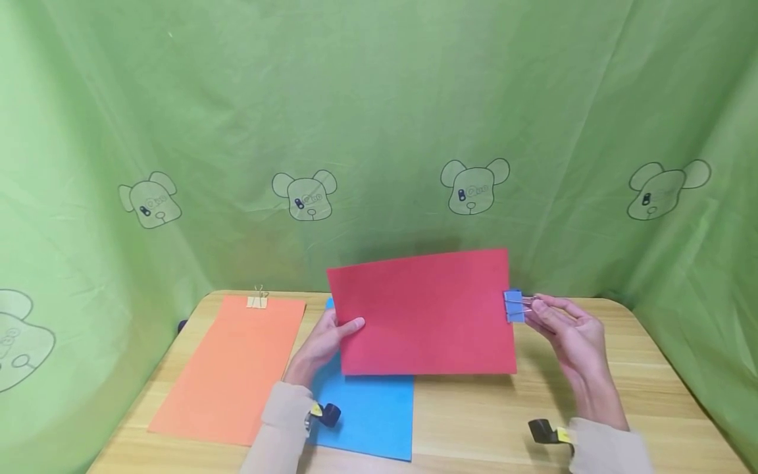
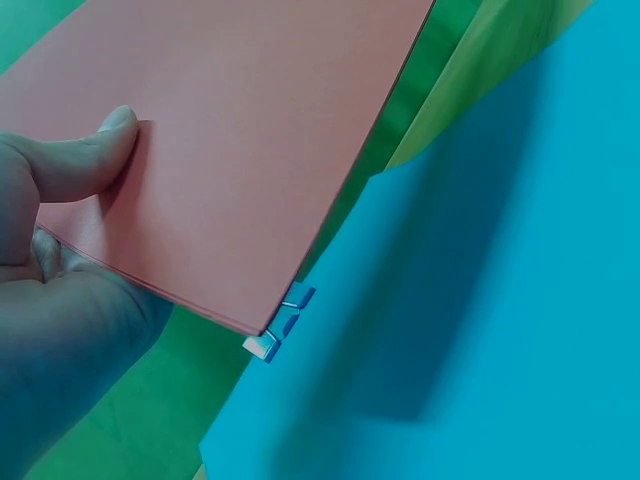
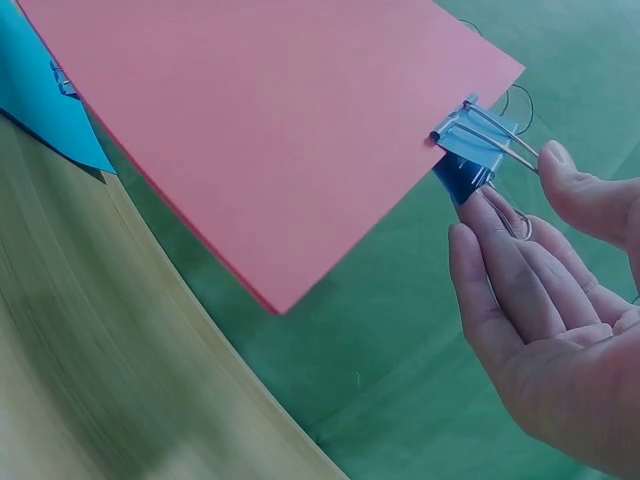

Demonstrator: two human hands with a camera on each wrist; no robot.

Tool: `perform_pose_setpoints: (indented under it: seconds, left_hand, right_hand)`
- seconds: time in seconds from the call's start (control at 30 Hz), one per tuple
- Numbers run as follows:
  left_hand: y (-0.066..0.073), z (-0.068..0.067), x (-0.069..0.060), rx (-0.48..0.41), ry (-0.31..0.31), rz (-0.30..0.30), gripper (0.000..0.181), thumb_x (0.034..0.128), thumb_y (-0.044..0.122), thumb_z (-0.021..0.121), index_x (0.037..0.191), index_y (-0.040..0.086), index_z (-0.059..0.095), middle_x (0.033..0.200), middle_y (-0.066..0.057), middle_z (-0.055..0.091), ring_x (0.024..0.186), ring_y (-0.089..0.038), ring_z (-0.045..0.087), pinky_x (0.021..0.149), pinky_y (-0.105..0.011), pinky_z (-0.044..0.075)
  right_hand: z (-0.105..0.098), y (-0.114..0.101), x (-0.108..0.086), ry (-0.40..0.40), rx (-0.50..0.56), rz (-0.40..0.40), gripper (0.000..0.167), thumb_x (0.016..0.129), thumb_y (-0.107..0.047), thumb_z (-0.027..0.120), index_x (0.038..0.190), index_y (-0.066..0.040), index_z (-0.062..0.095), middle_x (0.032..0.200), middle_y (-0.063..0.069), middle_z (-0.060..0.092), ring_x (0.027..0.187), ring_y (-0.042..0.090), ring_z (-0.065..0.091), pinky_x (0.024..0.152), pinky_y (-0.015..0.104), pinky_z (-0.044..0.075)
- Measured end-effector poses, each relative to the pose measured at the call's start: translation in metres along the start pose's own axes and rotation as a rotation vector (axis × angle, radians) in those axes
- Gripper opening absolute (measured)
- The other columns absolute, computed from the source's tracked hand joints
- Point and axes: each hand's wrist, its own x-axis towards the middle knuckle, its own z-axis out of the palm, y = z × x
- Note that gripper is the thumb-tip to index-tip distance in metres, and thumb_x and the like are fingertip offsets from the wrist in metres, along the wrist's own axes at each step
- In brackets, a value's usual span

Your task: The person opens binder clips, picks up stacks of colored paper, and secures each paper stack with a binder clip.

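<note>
A stack of red paper (image 1: 423,316) is held up above the table, tilted to face me. My left hand (image 1: 322,342) pinches its left edge, thumb (image 2: 85,165) on the front and the other fingers behind. On the right edge sits a blue binder clip (image 1: 514,307), its jaw over the paper's edge. My right hand (image 1: 571,336) holds the clip by its wire handles, with the thumb (image 3: 580,185) at one handle and the fingers at the other. In the right wrist view the clip (image 3: 475,150) shows its dark underside.
Blue paper (image 1: 367,421) lies beneath the red stack, with a small clip (image 2: 280,325) at its far edge. Orange paper (image 1: 231,375) with a pale yellow binder clip (image 1: 257,302) lies left on the wooden table (image 1: 474,434). A green curtain (image 1: 385,99) hangs behind.
</note>
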Motion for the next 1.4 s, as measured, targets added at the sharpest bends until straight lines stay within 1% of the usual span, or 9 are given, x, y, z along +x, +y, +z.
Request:
perform_pose_setpoints:
  seconds: [0.27, 0.5, 0.63, 0.8, 1.17, 1.27, 1.4]
  left_hand:
    - [-0.003, 0.0, 0.001, -0.005, -0.007, 0.003, 0.026, 0.0996, 0.004, 0.063, 0.125, 0.002, 0.058, 0.106, -0.003, 0.073, 0.096, -0.018, 0.072, 0.089, -0.035, 0.055]
    - [-0.003, 0.003, 0.001, -0.011, -0.01, 0.008, 0.022, 0.0998, 0.003, 0.061, 0.122, 0.002, 0.061, 0.103, -0.002, 0.074, 0.094, -0.017, 0.073, 0.089, -0.034, 0.055]
    - [-0.004, 0.005, 0.001, -0.023, -0.013, -0.004, 0.019, 0.1002, 0.001, 0.06, 0.119, 0.003, 0.062, 0.101, -0.002, 0.075, 0.093, -0.017, 0.073, 0.087, -0.033, 0.057]
    - [-0.006, 0.005, 0.002, -0.032, -0.025, -0.018, 0.018, 0.1006, 0.001, 0.06, 0.119, 0.003, 0.062, 0.102, -0.002, 0.075, 0.093, -0.017, 0.074, 0.085, -0.034, 0.058]
    - [-0.009, 0.006, 0.003, -0.054, -0.047, -0.003, 0.018, 0.1005, 0.0, 0.059, 0.117, 0.006, 0.063, 0.103, -0.001, 0.075, 0.095, -0.016, 0.073, 0.087, -0.033, 0.057]
    - [-0.011, 0.006, 0.004, -0.056, -0.058, -0.005, 0.019, 0.1011, 0.0, 0.059, 0.119, 0.006, 0.063, 0.104, -0.001, 0.075, 0.097, -0.016, 0.073, 0.088, -0.034, 0.057]
    - [-0.012, 0.005, 0.003, -0.057, -0.076, -0.022, 0.021, 0.1014, 0.002, 0.059, 0.122, 0.004, 0.061, 0.107, -0.002, 0.075, 0.1, -0.018, 0.073, 0.09, -0.035, 0.057]
  right_hand:
    - [0.0, 0.001, -0.001, 0.0, -0.028, 0.012, 0.018, 0.096, 0.012, 0.062, 0.106, 0.003, 0.075, 0.1, 0.017, 0.076, 0.088, 0.025, 0.077, 0.086, 0.035, 0.057]
    - [0.0, 0.001, 0.0, -0.022, -0.004, 0.003, 0.019, 0.096, 0.013, 0.061, 0.108, 0.005, 0.074, 0.101, 0.018, 0.076, 0.089, 0.025, 0.077, 0.086, 0.035, 0.057]
    - [0.001, 0.001, 0.0, -0.023, -0.008, 0.006, 0.02, 0.096, 0.013, 0.061, 0.109, 0.005, 0.074, 0.102, 0.018, 0.076, 0.089, 0.025, 0.077, 0.086, 0.035, 0.057]
    - [0.002, 0.001, 0.0, -0.032, -0.015, 0.005, 0.02, 0.096, 0.012, 0.061, 0.11, 0.005, 0.073, 0.103, 0.018, 0.076, 0.089, 0.024, 0.077, 0.086, 0.035, 0.057]
    - [0.002, 0.002, 0.001, -0.056, 0.001, 0.015, 0.021, 0.097, 0.012, 0.06, 0.112, 0.005, 0.072, 0.105, 0.018, 0.076, 0.091, 0.024, 0.076, 0.087, 0.036, 0.057]
    - [0.001, 0.001, 0.001, -0.069, 0.003, 0.026, 0.022, 0.097, 0.012, 0.059, 0.113, 0.005, 0.073, 0.106, 0.017, 0.076, 0.092, 0.024, 0.076, 0.087, 0.035, 0.057]
    - [0.0, 0.001, 0.001, -0.106, -0.002, 0.032, 0.025, 0.099, 0.011, 0.056, 0.116, 0.004, 0.073, 0.109, 0.017, 0.076, 0.094, 0.023, 0.076, 0.088, 0.034, 0.057]
